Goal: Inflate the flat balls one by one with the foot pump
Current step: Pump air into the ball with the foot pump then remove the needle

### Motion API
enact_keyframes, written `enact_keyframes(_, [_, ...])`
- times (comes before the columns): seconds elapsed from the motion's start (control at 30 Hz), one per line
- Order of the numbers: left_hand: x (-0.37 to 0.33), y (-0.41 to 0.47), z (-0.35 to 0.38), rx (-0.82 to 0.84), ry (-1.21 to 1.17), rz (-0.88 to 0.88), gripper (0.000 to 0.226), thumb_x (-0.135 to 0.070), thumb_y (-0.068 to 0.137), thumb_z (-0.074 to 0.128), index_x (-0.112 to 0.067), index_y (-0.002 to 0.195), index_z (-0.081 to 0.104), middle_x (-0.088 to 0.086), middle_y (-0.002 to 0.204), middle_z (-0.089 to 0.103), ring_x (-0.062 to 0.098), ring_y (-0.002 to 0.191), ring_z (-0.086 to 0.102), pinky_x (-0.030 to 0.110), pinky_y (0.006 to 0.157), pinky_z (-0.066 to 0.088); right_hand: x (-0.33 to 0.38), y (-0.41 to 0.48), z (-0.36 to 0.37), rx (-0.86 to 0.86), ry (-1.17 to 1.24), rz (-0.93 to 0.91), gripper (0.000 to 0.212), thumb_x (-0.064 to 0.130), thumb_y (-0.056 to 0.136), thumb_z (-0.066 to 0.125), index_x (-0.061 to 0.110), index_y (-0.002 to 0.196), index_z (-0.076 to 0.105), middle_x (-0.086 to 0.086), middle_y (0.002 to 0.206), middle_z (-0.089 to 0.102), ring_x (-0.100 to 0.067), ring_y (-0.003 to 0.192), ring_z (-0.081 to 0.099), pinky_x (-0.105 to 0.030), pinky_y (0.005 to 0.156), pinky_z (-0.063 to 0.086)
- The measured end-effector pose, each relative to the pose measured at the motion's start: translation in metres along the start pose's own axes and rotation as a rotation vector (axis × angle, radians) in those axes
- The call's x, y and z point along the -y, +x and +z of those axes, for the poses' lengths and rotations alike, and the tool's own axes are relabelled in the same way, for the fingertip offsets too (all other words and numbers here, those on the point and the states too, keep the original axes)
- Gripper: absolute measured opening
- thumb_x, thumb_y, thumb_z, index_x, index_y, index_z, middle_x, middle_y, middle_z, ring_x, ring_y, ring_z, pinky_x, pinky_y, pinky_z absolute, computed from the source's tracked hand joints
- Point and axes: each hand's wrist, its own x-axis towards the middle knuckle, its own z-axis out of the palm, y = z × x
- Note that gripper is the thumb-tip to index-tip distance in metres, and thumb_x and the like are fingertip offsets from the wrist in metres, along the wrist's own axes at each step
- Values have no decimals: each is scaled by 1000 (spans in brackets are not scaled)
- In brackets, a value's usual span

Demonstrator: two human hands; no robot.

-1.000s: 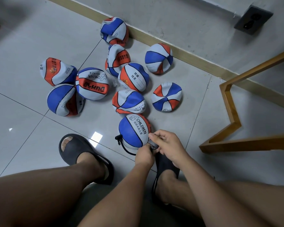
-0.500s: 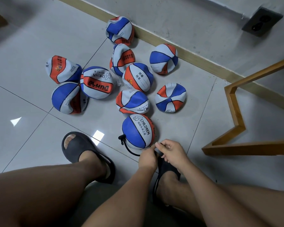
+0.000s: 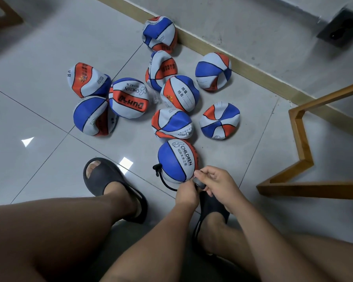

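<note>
— What is concealed or hard to read?
— The foot pump itself cannot be made out. Only a black hose [image 3: 163,181] is seen. It starts at the left side of the nearest ball [image 3: 174,161] and curves down until it is lost under the left hand [image 3: 186,193]. That hand is viewed from the back with its fingers curled under, so whether the hose is gripped cannot be told. A small black piece [image 3: 199,183] is pinched between thumb and fingers of the right hand [image 3: 219,185]; its shape is blurred. The right slipper [image 3: 211,206] is largely covered by both hands, and the legs are cut off by the lower edge.
— Where is the ball placed?
— It is set on the tiled floor [image 3: 39,159] just ahead of the hands, right against the closest of the flat balls [image 3: 128,98] heaped behind it.
— What is altered from half a second ago?
— Little. The ball is left where it was, and the hands are kept together at its near edge. The black piece is shown more plainly.
</note>
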Motion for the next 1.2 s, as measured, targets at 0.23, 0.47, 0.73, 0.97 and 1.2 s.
enact_keyframes(0.23, [0, -3, 5, 20, 121, 118, 20, -23, 98, 55, -30, 110, 70, 1, 102, 74, 25, 95, 68, 36, 79, 54, -39, 0, -1, -139, -144, 36, 24, 33, 104, 71, 15, 87, 72, -3, 63, 62, -13, 54, 56, -28, 57, 47])
enact_keyframes(0.47, [-1, -2, 2, 9, 103, 84, 15, -30, 102, 51, -30, 106, 65, -2, 98, 70, 23, 93, 66, 36, 81, 53, -17, 1, -3, -122, -161, 42, 29, 38, 103, 72, 14, 85, 72, -1, 54, 61, -22, 54, 62, -31, 62, 49])
enact_keyframes(0.73, [-2, 6, 0, -4, 120, 64, 4, -24, 102, 62, -26, 99, 63, -8, 85, 61, 20, 84, 58, 31, 77, 43, 35, -8, -8, -16, -30, -65, 28, 30, 103, 73, 5, 90, 75, -11, 66, 61, -15, 50, 46, -23, 51, 42])
enact_keyframes(0.97, [3, 2, -1, -3, 98, 65, 15, -22, 99, 53, -27, 85, 57, -2, 89, 66, 24, 88, 62, 36, 81, 53, -8, -2, 4, -41, -50, 14, 22, 32, 103, 72, 14, 90, 76, 1, 63, 60, -15, 55, 48, -27, 55, 42])
enact_keyframes(1.2, [8, 2, 5, 20, 173, 173, 29, -20, 99, 53, -33, 121, 67, -1, 105, 70, 23, 97, 65, 36, 81, 54, -45, 3, -2, -130, -148, 60, 21, 32, 104, 71, 16, 91, 74, 1, 64, 63, -11, 54, 57, -29, 56, 47])
